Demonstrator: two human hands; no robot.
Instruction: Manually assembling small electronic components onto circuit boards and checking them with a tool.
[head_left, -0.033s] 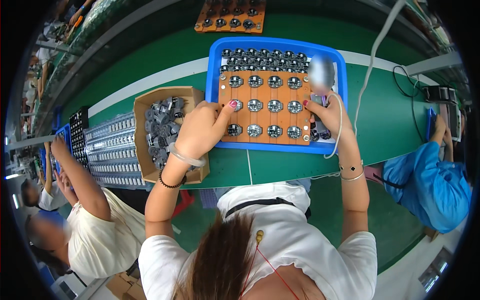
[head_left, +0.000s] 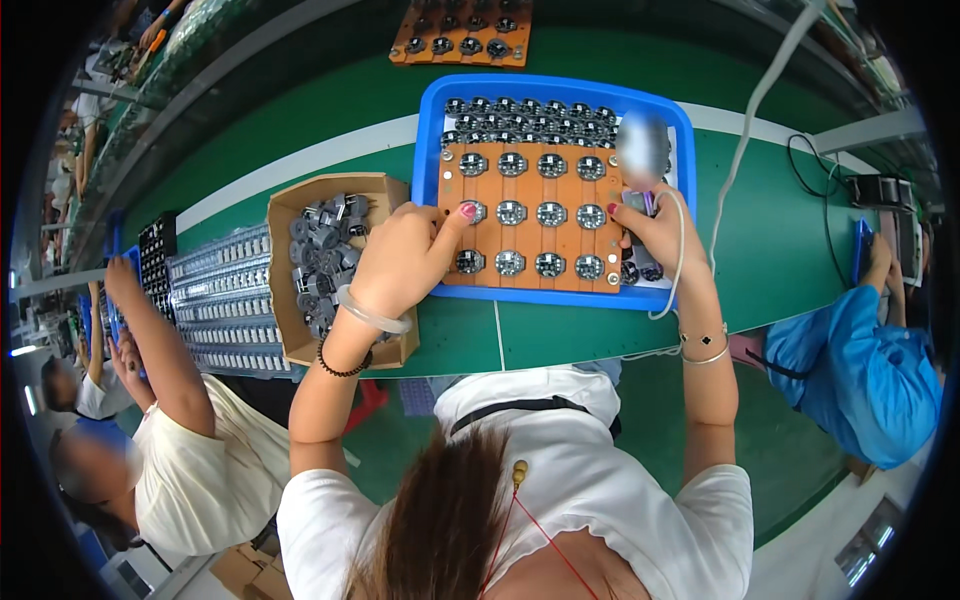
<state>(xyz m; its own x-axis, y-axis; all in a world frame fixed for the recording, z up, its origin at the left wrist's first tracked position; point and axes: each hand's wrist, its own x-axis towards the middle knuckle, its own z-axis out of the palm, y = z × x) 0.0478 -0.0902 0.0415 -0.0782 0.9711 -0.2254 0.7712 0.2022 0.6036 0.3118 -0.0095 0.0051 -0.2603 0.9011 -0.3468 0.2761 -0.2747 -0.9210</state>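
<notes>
An orange fixture plate carries rows of small round dark-and-silver parts. It lies over a blue tray, whose far end holds more rows of such parts. My left hand grips the plate's left edge, thumb on top beside a part and the other fingers mostly hidden. At the opposite edge my right hand holds the plate, its thumb pressed on the rim. A white cord loops over that hand near the wrist. Just beyond it is a blurred oval patch that I cannot make out.
A cardboard box of grey round parts stands left of the tray, beside clear plastic trays. Another loaded orange plate lies at the back. A grey cable hangs down at right. People sit on both sides.
My hands and the plate look almost the same. The hand of the person at the left has risen a little.
</notes>
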